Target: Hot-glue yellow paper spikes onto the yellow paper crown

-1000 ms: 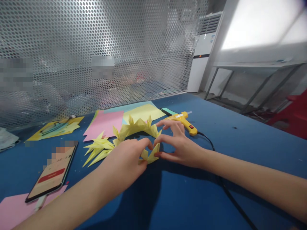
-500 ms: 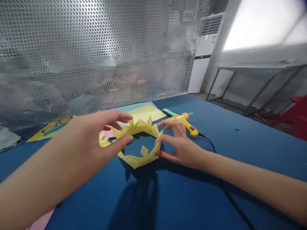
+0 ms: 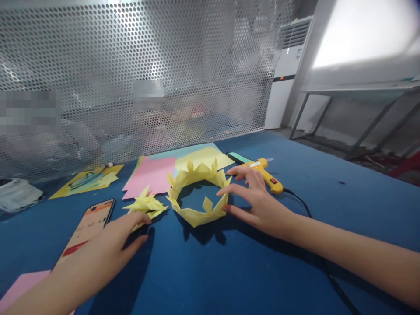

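Note:
A yellow folded-paper crown [image 3: 193, 216] stands upright as a ring on the blue table, with pointed pieces around its rim. At its right side my right hand [image 3: 254, 199] has the wall between index finger and thumb, its other fingers spread. My left hand [image 3: 121, 238] is low over the table at the left, thumb apart from curved fingers. Its fingertips reach the near edge of a pile of folded yellow paper pieces [image 3: 147, 204]; whether they touch it I cannot tell.
Behind the crown are pink paper [image 3: 154, 175] and pale yellow paper [image 3: 205, 159]. A yellow glue gun [image 3: 271, 180] lies at right, its black cord [image 3: 303, 203] running under my right forearm. A phone [image 3: 85, 225] lies beside my left hand. A perforated metal screen [image 3: 197, 74] rises behind.
My left hand has moved away from the crown, left and down to the pile of folded pieces. My right hand stays at the crown's right side. The view has shifted slightly left.

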Available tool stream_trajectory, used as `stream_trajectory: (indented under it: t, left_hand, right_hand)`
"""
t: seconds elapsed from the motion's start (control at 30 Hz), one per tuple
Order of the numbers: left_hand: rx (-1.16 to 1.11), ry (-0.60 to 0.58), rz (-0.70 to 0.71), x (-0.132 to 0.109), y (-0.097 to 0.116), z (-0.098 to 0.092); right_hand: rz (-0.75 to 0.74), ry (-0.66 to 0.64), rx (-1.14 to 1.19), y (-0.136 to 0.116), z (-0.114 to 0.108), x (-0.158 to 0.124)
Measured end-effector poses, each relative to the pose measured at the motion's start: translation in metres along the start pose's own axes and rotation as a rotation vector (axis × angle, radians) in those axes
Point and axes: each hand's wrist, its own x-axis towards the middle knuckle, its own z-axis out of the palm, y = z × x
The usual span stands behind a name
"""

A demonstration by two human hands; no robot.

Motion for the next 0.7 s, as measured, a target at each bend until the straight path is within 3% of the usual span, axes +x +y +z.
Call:
stream_trajectory:
  t: [0.1, 0.2, 0.33, 0.43, 0.53, 0.7]
  left_hand:
    - [-0.011, -0.031, -0.048, 0.001, -0.005, 0.011]
    - [-0.05, -0.014, -0.104, 0.003, -0.002, 0.013]
    - [-0.223, -0.056, -0.192, -0.002, 0.009, 0.007]
    - [-0.452, -0.114, -0.273, -0.01, 0.019, 0.006]
    - [-0.64, -0.142, -0.371, -0.021, 0.027, 0.01]
    - [-1.003, -0.249, -0.523, -0.035, 0.033, 0.02]
  right_hand:
    - [-0.051, -0.003, 0.01, 0.002, -0.006, 0.003]
    - [-0.048, 0.115, 0.014, 0.008, -0.018, 0.009]
    - [0.13, 0.292, -0.124, 0.03, -0.037, 0.018]
    - [0.362, 0.169, -0.294, 0.055, -0.044, 0.016]
    - [0.48, 0.012, -0.309, 0.078, -0.038, 0.008]
    - [0.701, -0.171, -0.247, 0.086, -0.025, 0.003]
